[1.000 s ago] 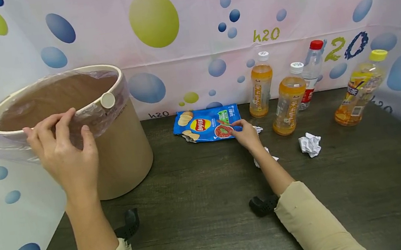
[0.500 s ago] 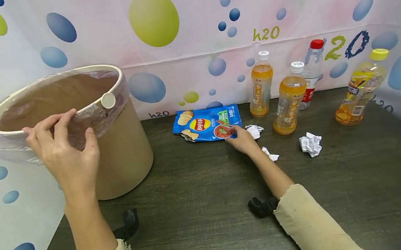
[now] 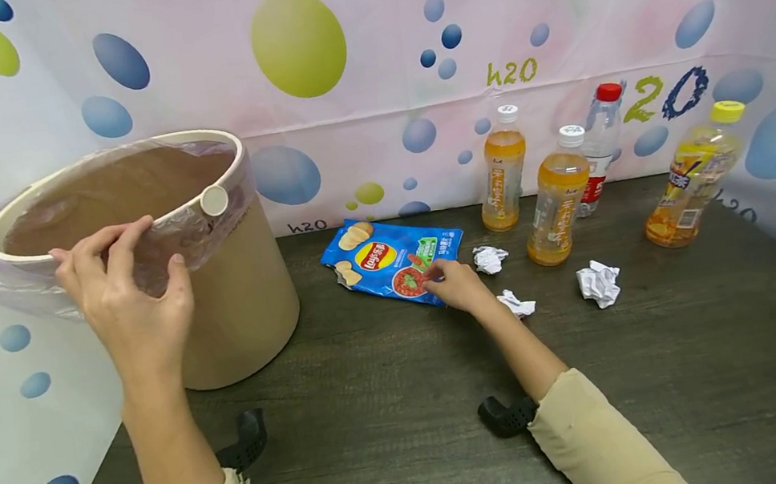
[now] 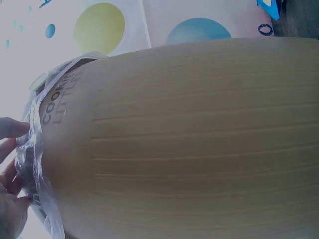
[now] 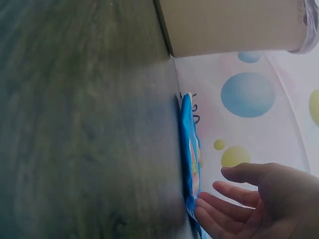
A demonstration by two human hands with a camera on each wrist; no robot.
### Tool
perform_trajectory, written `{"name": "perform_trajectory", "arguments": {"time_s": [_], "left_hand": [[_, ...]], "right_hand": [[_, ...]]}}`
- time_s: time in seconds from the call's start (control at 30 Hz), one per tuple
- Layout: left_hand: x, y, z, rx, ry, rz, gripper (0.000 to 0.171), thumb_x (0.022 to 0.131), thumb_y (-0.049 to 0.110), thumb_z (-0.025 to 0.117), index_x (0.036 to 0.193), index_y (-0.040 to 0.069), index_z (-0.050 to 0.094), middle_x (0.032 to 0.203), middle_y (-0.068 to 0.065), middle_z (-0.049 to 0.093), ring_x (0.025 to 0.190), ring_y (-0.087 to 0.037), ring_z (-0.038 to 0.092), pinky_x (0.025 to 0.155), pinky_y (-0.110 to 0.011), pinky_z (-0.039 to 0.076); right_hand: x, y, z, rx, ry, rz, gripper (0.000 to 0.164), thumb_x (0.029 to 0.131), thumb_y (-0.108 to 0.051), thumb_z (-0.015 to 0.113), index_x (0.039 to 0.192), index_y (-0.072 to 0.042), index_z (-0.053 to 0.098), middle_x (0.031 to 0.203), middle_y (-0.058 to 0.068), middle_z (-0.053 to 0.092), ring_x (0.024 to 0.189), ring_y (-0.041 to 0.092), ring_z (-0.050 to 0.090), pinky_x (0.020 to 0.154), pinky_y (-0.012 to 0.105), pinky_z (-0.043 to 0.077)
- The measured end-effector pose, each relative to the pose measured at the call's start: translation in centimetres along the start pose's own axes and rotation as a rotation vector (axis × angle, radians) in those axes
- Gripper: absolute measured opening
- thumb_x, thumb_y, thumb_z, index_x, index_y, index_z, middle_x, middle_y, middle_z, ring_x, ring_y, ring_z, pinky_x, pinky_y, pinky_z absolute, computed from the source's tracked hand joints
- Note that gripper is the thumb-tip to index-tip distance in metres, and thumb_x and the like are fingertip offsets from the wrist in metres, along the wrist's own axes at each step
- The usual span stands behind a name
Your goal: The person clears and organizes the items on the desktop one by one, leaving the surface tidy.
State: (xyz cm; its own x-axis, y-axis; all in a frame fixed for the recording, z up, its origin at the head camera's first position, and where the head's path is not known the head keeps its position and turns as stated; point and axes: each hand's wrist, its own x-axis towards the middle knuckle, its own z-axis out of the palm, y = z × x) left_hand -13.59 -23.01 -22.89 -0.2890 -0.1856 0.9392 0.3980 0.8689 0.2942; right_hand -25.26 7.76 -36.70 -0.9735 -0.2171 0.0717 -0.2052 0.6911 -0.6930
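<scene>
In the head view my left hand (image 3: 129,294) is at the near rim of a beige trash can (image 3: 239,309), its fingers bent over the edge and the thumb lower on the outside. A thin clear bag (image 4: 36,144) lines the can and folds down over the rim; in the left wrist view the fingertips touch this plastic. My right hand (image 3: 462,285) lies at the near right corner of a torn-open blue Lay's chip bag (image 3: 389,254), flat on the table. In the right wrist view its fingers are loosely extended against the bag (image 5: 190,154), thumb apart.
Crumpled paper balls (image 3: 489,259) (image 3: 516,304) (image 3: 600,284) lie right of the chip bag. Behind them stand two orange-drink bottles (image 3: 501,171) (image 3: 557,201), a red-capped bottle (image 3: 600,135) and a yellow-capped bottle (image 3: 692,176). A dotted cloth (image 3: 363,35) backs the dark table (image 3: 383,436).
The chip bag has turned clockwise and its right end has come nearer, along with my right hand. My left hand stays at the can's rim.
</scene>
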Motion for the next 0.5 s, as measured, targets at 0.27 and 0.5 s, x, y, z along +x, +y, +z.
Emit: {"name": "perform_trajectory", "arguments": {"time_s": [0.27, 0.5], "left_hand": [[0.1, -0.1, -0.3, -0.052, 0.0, 0.022, 0.032, 0.07, -0.005, 0.064, 0.102, -0.004, 0.067, 0.103, -0.026, 0.056, 0.108, -0.031, 0.042, 0.108, -0.035, 0.007], [0.1, 0.1, -0.1, -0.09, -0.001, 0.03, 0.032, 0.069, -0.007, 0.063, 0.1, -0.004, 0.068, 0.102, -0.027, 0.056, 0.106, -0.032, 0.043, 0.108, -0.035, 0.009]], "right_hand": [[-0.1, -0.9, -0.2, 0.022, -0.088, -0.021, 0.026, 0.088, -0.016, 0.058, 0.108, 0.0, 0.062, 0.105, 0.013, 0.062, 0.091, 0.024, 0.058, 0.076, 0.036, 0.047], [0.5, 0.1, -0.8, 0.078, 0.051, -0.036, 0.027, 0.088, -0.016, 0.058, 0.109, 0.002, 0.061, 0.107, 0.018, 0.061, 0.101, 0.03, 0.056, 0.084, 0.041, 0.044]]}}
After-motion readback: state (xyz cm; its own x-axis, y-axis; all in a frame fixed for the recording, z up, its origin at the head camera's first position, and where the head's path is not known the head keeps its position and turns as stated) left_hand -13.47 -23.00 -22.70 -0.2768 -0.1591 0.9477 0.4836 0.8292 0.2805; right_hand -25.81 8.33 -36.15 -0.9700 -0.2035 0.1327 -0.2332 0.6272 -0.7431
